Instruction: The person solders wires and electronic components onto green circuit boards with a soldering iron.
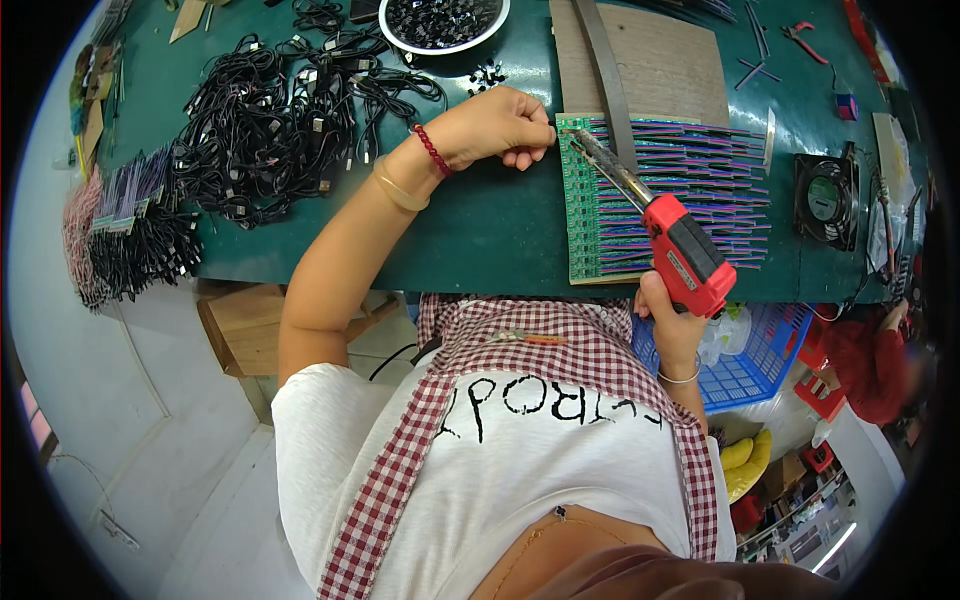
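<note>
My right hand (672,322) is wrapped round the handle of a red and black soldering gun (685,255). The gun's metal tip reaches the top left part of a green circuit board panel (582,215). Rows of thin black, red and blue wires (690,190) run rightward from that panel. At the panel's upper left edge, my left hand (510,130) is closed in a pinch; whatever its fingertips hold is too small to make out. Under the panel lies a wooden board (665,70), with a grey metal bar (605,80) lying across it and the wires.
Black cables (270,130) are heaped left on the green table (480,220), with wire bundles (140,220) at its left edge. A white bowl (445,45) of small black parts stands at the back. Right are a black fan (826,200) and red pliers (803,42). A blue basket (745,380) sits below.
</note>
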`<move>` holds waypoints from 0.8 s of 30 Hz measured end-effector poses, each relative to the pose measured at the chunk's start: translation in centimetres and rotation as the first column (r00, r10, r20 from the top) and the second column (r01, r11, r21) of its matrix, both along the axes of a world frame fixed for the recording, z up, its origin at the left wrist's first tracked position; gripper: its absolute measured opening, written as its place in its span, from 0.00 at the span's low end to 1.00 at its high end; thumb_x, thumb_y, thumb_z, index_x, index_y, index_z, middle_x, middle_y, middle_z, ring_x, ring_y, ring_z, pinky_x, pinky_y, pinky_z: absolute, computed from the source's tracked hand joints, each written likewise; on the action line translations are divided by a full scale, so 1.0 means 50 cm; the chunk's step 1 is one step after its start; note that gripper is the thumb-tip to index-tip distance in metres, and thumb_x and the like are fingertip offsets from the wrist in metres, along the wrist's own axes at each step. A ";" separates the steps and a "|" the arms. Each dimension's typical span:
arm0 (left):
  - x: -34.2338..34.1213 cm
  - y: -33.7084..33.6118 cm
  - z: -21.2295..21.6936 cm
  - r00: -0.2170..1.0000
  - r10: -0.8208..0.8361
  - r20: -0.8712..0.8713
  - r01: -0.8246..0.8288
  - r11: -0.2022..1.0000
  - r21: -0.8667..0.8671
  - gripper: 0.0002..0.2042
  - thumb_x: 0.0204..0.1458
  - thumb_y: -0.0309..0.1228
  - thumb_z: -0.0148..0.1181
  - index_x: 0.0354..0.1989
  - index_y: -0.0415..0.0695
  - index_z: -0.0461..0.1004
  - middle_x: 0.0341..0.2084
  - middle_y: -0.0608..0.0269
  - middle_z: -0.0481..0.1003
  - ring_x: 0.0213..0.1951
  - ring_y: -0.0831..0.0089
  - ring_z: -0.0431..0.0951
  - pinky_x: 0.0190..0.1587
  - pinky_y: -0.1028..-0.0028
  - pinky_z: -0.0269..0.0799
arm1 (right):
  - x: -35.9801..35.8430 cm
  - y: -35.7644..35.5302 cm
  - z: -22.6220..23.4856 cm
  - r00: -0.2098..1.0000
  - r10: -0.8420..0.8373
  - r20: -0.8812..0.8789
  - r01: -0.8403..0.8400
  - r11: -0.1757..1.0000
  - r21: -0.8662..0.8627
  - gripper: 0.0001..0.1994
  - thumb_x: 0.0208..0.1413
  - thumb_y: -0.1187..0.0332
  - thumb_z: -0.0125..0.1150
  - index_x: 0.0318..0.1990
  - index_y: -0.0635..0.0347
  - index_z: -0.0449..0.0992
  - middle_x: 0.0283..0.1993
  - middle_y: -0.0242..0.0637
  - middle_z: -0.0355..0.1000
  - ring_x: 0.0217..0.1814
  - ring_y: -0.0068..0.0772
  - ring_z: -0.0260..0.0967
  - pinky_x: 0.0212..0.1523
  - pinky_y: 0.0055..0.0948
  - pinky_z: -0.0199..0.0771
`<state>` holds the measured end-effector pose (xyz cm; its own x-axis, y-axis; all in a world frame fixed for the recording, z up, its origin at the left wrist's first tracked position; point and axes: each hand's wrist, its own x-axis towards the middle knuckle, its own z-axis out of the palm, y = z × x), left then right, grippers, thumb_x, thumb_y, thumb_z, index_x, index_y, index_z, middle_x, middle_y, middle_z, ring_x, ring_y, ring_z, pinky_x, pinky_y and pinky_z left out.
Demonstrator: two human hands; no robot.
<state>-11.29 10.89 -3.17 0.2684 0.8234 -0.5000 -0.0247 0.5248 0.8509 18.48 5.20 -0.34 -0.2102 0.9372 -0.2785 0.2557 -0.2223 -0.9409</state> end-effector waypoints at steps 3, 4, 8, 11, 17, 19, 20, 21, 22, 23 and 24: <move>0.000 0.000 -0.002 1.000 0.003 -0.001 -0.003 1.000 0.001 0.09 0.48 0.29 0.55 0.19 0.42 0.66 0.15 0.67 0.71 0.16 0.85 0.68 0.17 0.86 0.61 | 0.003 0.001 0.009 0.998 0.054 -0.016 -0.055 0.997 -0.055 0.09 0.47 0.71 0.64 0.35 0.62 0.72 0.25 0.26 0.69 0.22 0.15 0.63 0.22 0.18 0.62; 0.000 0.000 -0.002 1.000 0.004 -0.002 -0.004 1.000 0.001 0.09 0.48 0.29 0.55 0.19 0.42 0.66 0.15 0.67 0.71 0.16 0.85 0.68 0.17 0.86 0.61 | 0.002 0.001 0.009 0.998 0.055 -0.016 -0.056 0.997 -0.055 0.09 0.47 0.71 0.64 0.35 0.62 0.72 0.25 0.26 0.69 0.22 0.15 0.63 0.22 0.18 0.62; 0.000 0.000 0.000 1.000 -0.001 -0.006 0.001 1.000 0.005 0.09 0.48 0.29 0.55 0.19 0.42 0.66 0.15 0.67 0.71 0.16 0.85 0.67 0.17 0.86 0.60 | -0.005 -0.002 0.014 0.998 0.056 0.021 -0.056 0.998 0.028 0.07 0.52 0.75 0.56 0.37 0.68 0.66 0.18 0.32 0.63 0.17 0.21 0.60 0.19 0.22 0.62; 0.001 0.000 0.000 1.000 0.001 -0.011 -0.001 1.000 0.006 0.09 0.48 0.29 0.55 0.19 0.42 0.65 0.14 0.67 0.70 0.15 0.85 0.67 0.17 0.86 0.60 | -0.009 0.003 0.024 0.999 0.040 0.016 -0.040 0.999 0.005 0.08 0.52 0.75 0.56 0.37 0.68 0.67 0.18 0.32 0.63 0.16 0.21 0.60 0.20 0.22 0.62; 0.002 0.001 -0.001 1.000 0.010 -0.022 -0.010 1.000 0.010 0.09 0.48 0.28 0.55 0.19 0.43 0.65 0.14 0.68 0.70 0.15 0.85 0.67 0.17 0.86 0.59 | 0.013 -0.007 -0.012 0.993 0.096 0.068 -0.100 0.994 0.049 0.08 0.52 0.75 0.56 0.37 0.68 0.67 0.17 0.32 0.63 0.17 0.21 0.60 0.19 0.22 0.62; 0.002 0.001 -0.001 1.000 0.002 -0.030 -0.002 1.000 0.012 0.09 0.48 0.28 0.55 0.19 0.43 0.65 0.14 0.68 0.70 0.15 0.85 0.67 0.17 0.86 0.59 | 0.021 -0.011 -0.018 0.986 0.126 0.111 -0.139 0.983 0.121 0.08 0.52 0.75 0.56 0.37 0.67 0.67 0.17 0.32 0.63 0.16 0.21 0.60 0.19 0.22 0.61; 0.002 0.000 -0.001 1.000 0.005 -0.028 -0.005 1.000 0.006 0.09 0.48 0.28 0.55 0.19 0.43 0.65 0.14 0.68 0.70 0.15 0.85 0.66 0.17 0.86 0.59 | 0.019 -0.011 -0.014 0.985 0.130 0.112 -0.144 0.982 0.126 0.08 0.52 0.75 0.56 0.38 0.68 0.67 0.17 0.32 0.63 0.17 0.21 0.60 0.19 0.22 0.61; 0.001 0.000 -0.002 1.000 0.008 -0.027 -0.008 1.000 0.000 0.09 0.48 0.28 0.55 0.19 0.43 0.65 0.14 0.68 0.70 0.15 0.86 0.66 0.17 0.86 0.59 | 0.016 -0.010 -0.010 0.984 0.134 0.113 -0.149 0.980 0.130 0.09 0.52 0.75 0.56 0.39 0.68 0.67 0.17 0.32 0.63 0.17 0.21 0.60 0.19 0.22 0.61; 0.001 0.000 -0.003 1.000 0.009 -0.027 -0.009 1.000 0.001 0.09 0.48 0.28 0.55 0.19 0.43 0.65 0.14 0.68 0.70 0.15 0.86 0.66 0.17 0.86 0.59 | 0.012 -0.009 -0.005 0.984 0.136 0.112 -0.150 0.980 0.131 0.09 0.52 0.75 0.56 0.39 0.68 0.67 0.17 0.32 0.63 0.17 0.21 0.60 0.19 0.22 0.61; 0.002 0.000 -0.005 1.000 0.013 -0.025 -0.013 1.000 0.004 0.08 0.47 0.28 0.55 0.19 0.43 0.65 0.14 0.68 0.70 0.15 0.85 0.66 0.17 0.86 0.59 | 0.009 -0.008 0.001 0.994 0.082 0.066 -0.088 0.991 0.102 0.09 0.52 0.75 0.56 0.40 0.69 0.67 0.17 0.32 0.63 0.17 0.21 0.60 0.19 0.22 0.61; 0.003 -0.001 -0.006 1.000 0.016 -0.023 -0.016 1.000 0.008 0.08 0.47 0.28 0.55 0.19 0.42 0.65 0.14 0.68 0.70 0.15 0.85 0.66 0.17 0.86 0.59 | 0.005 -0.008 0.006 0.999 0.026 0.021 -0.028 0.997 0.070 0.10 0.52 0.75 0.56 0.41 0.69 0.67 0.17 0.32 0.63 0.17 0.21 0.60 0.19 0.22 0.61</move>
<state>-11.16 10.85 -3.44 0.2434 0.8313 -0.4997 -0.0131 0.5180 0.8553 18.71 4.80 -0.02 -0.2310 0.9486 -0.2165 0.2793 -0.1485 -0.9486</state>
